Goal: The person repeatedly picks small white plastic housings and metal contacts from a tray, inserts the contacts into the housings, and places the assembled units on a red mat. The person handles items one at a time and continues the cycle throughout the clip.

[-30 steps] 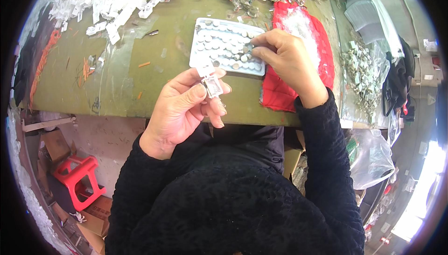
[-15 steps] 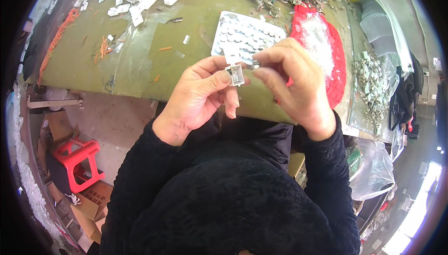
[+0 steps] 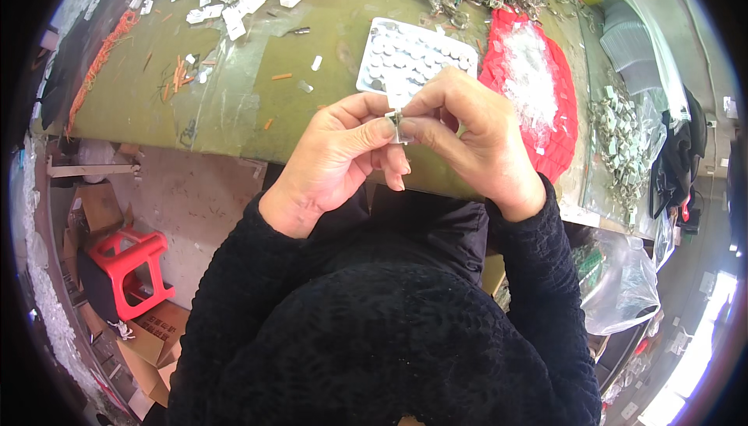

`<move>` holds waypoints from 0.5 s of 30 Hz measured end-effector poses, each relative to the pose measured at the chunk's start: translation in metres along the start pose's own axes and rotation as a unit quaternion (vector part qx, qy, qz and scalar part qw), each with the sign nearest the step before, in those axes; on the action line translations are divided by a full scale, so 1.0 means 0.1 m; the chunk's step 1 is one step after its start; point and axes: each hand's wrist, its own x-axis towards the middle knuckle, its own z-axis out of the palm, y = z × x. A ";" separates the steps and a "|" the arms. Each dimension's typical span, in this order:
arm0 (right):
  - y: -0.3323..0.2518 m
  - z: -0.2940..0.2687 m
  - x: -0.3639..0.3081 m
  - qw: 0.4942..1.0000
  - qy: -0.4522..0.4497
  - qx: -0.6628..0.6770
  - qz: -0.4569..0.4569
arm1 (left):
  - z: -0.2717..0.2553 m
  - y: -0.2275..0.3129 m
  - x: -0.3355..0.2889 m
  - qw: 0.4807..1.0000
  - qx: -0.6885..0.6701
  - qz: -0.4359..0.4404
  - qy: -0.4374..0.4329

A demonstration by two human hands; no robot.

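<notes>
While your left hand point(image 3: 335, 145) pinches the small clear case point(image 3: 396, 102) between thumb and fingers, seemingly to steady it above the bench point(image 3: 304, 48), the white tray point(image 3: 363, 69) of round discs point(image 3: 377, 83) lies just beyond, presumably for easy reach. Your right hand point(image 3: 475, 126) has thumb and forefinger drawn together at the case's right side, but what they pinch cannot be told; farther right, a red cloth point(image 3: 562, 118) probably keeps white bits point(image 3: 530, 75) gathered.

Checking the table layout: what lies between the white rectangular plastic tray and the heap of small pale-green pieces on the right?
In the head view, a red fabric cloth bearing whitish bits lies between tray and heap.
</notes>
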 end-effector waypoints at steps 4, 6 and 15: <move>-0.04 0.00 0.00 0.984 -0.038 0.118 0.125 | 0.01 0.00 -0.02 1.000 0.017 -0.004 -0.002; -0.06 -0.02 -0.01 0.955 -0.045 0.216 0.200 | 0.01 0.01 -0.02 0.999 0.033 -0.013 -0.008; 0.02 -0.08 -0.06 0.849 -0.043 0.399 0.343 | -0.04 0.03 -0.07 0.999 0.043 -0.013 -0.015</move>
